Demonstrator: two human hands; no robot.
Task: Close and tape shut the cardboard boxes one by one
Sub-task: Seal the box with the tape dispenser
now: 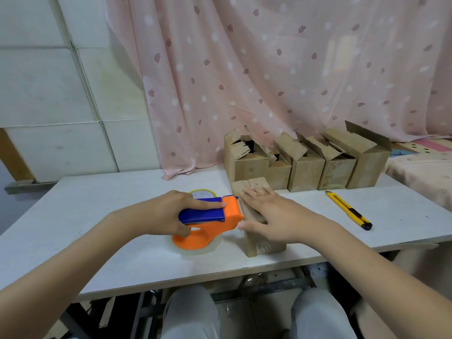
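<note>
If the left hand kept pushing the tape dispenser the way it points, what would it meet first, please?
Probably the closed cardboard box: the tape dispenser in the left hand already has its cutter at the box's top edge.

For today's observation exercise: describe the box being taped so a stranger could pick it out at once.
Start at the white table and find the row of cardboard boxes along the pink curtain. In front of that row one box stands alone, pressed under the right hand with the orange tape dispenser against it. Its flaps are down; the row's gape open.

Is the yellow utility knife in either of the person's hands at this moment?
No, the utility knife lies on the table, while the left hand grips the tape dispenser and the right hand presses the box.
</note>
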